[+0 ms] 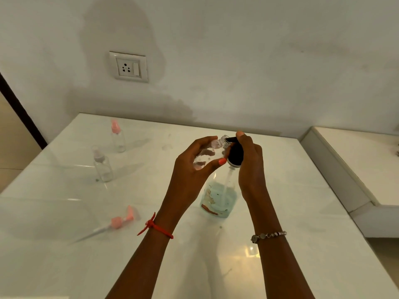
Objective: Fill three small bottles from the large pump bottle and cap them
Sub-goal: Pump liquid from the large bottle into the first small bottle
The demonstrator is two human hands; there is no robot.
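Observation:
My left hand (pixel 195 160) grips a small clear uncapped bottle (pixel 210 153), tilted so its mouth sits against the black pump head (pixel 235 153) of the large clear bottle (pixel 218 196). That large bottle stands on the white table (pixel 280 244) with pale blue liquid in its lower part. My right hand (pixel 251 162) is wrapped around the pump head, index fingertip on top. A pink spray cap with its dip tube (pixel 117 222) lies on the table at the left.
Two more small clear bottles stand at the left rear, one with a pink cap (pixel 117 135), one with a clear cap (pixel 102 165). A wall with a socket (pixel 129 66) rises behind the table. A white ledge (pixel 356 169) runs along the right side.

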